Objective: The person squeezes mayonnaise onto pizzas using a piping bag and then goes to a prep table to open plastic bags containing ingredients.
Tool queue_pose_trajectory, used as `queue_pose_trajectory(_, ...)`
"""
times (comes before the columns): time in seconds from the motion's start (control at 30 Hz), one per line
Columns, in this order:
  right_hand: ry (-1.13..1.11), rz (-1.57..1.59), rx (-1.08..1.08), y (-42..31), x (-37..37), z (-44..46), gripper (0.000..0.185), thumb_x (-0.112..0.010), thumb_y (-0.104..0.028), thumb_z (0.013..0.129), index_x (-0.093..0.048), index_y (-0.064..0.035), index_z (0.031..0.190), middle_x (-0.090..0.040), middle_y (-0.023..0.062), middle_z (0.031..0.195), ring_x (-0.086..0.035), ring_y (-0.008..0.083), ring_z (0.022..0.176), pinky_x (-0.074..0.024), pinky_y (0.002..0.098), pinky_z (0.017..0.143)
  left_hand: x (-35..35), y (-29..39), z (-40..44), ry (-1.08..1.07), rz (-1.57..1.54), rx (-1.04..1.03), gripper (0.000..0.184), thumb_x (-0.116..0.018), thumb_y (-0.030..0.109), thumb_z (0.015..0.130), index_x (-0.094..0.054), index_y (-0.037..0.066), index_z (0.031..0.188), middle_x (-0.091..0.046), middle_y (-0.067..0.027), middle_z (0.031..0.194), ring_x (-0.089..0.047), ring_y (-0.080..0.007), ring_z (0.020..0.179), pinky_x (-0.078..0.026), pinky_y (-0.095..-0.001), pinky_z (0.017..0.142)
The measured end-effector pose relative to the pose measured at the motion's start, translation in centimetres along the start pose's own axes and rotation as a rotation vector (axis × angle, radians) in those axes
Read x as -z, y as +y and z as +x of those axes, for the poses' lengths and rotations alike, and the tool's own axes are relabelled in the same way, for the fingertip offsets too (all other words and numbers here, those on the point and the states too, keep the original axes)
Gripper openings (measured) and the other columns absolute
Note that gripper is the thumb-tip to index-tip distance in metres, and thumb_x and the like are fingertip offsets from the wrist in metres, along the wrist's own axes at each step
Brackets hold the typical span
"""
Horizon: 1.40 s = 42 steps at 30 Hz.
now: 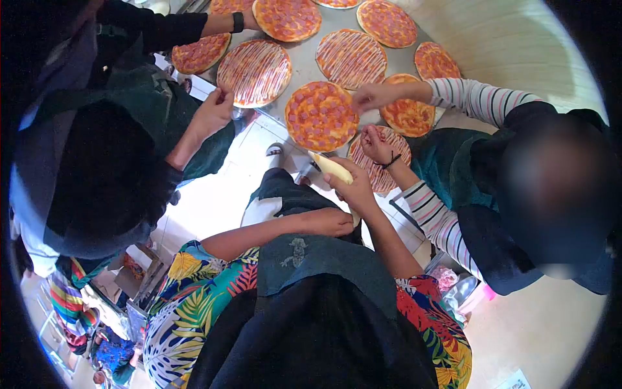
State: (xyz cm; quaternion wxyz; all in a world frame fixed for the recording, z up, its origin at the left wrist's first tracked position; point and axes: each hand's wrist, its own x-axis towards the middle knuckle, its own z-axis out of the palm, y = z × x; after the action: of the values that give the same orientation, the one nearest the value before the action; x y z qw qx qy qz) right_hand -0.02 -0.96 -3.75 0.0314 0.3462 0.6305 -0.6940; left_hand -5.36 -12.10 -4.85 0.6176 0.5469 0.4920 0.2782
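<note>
My right hand (355,187) is wrapped round a pale yellow piping bag (334,168). Its narrow tip points up and left, close to the lower edge of a pizza topped with diced ham (322,117). Lower down, my left hand (329,222) is closed at the tail end of the bag, its fingers partly hidden. Pizzas with thin white stripes lie nearby: one at the left (254,73), one behind (351,59) and one at the right (382,155), partly covered by a co-worker's hand.
More pizzas (287,18) cover the metal table (299,63). At the right, a co-worker in striped sleeves (483,97) has both hands over the pizzas. A co-worker's hand (214,113) hangs at the left near the table edge. White floor tiles (214,201) show below.
</note>
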Motion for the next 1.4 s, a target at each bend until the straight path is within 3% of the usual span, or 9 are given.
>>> queue_pose_trajectory(0.53,-0.095,-0.103,0.237,-0.7,-1.3,1.3,0.038,-0.067,-0.016,0.075,-0.055,-0.0024,0.109,-0.057,0.0003,0.080,-0.047,0.0020,0.054,-0.0369,0.0158,0.043,1.7,1.8,-1.3,0.069,-0.008,0.100,0.030,-0.041,0.023,0.083,-0.055,-0.003,0.086,-0.058,-0.0238,0.083,-0.056,-0.0385,0.080,-0.043,-0.0451,0.075)
queue_pose_trajectory(1.17,-0.028,-0.161,0.216,-0.6,-1.2,1.2,0.038,-0.067,-0.016,0.074,-0.056,-0.0037,0.109,-0.056,-0.0004,0.074,-0.046,0.0031,0.051,-0.0374,0.0174,0.041,1.4,1.5,-1.4,0.057,-0.047,0.057,0.032,-0.038,0.024,0.084,-0.054,-0.004,0.088,-0.057,-0.0239,0.088,-0.055,-0.0381,0.085,-0.042,-0.0436,0.079)
queue_pose_trajectory(1.27,0.073,-0.009,0.050,-0.9,0.2,2.4,0.036,-0.067,-0.015,0.075,-0.057,-0.0053,0.108,-0.055,-0.0022,0.066,-0.042,0.0021,0.046,-0.0337,0.0172,0.038,0.5,-0.1,-0.5,0.186,-0.095,0.039,0.031,-0.038,0.024,0.085,-0.053,-0.003,0.086,-0.058,-0.0200,0.082,-0.057,-0.0339,0.075,-0.042,-0.0409,0.077)
queue_pose_trajectory(1.3,0.143,-0.025,0.027,-0.6,0.9,3.3,0.035,-0.067,-0.014,0.075,-0.057,-0.0040,0.107,-0.057,-0.0005,0.071,-0.048,0.0042,0.053,-0.0391,0.0183,0.045,0.3,-0.9,0.0,0.254,-0.289,0.024,0.031,-0.037,0.025,0.086,-0.053,-0.001,0.085,-0.056,-0.0163,0.076,-0.056,-0.0286,0.069,-0.045,-0.0385,0.071)
queue_pose_trajectory(1.33,0.178,-0.079,0.162,0.1,1.6,4.7,0.036,-0.067,-0.014,0.075,-0.057,-0.0028,0.107,-0.058,0.0008,0.075,-0.051,0.0059,0.059,-0.0416,0.0196,0.050,0.3,-1.8,0.5,0.324,-0.479,0.005,0.030,-0.036,0.025,0.086,-0.053,0.000,0.085,-0.054,-0.0126,0.071,-0.054,-0.0233,0.063,-0.047,-0.0362,0.065)
queue_pose_trajectory(1.37,0.213,-0.131,0.307,-0.3,1.8,5.9,0.036,-0.067,-0.014,0.074,-0.057,-0.0015,0.106,-0.059,0.0020,0.078,-0.054,0.0076,0.064,-0.0441,0.0209,0.056,1.0,-1.6,0.6,0.342,-0.466,0.002,0.030,-0.036,0.025,0.086,-0.053,0.000,0.085,-0.054,-0.0126,0.071,-0.054,-0.0233,0.063,-0.047,-0.0362,0.065)
queue_pose_trajectory(1.4,0.200,-0.132,0.316,-0.7,2.1,7.0,0.036,-0.067,-0.014,0.074,-0.057,-0.0015,0.106,-0.059,0.0020,0.078,-0.054,0.0076,0.064,-0.0441,0.0209,0.056,1.7,-1.4,0.8,0.385,-0.591,0.102,0.028,-0.035,0.025,0.088,-0.051,0.002,0.083,-0.048,-0.0061,0.065,-0.049,-0.0154,0.056,-0.044,-0.0296,0.055)
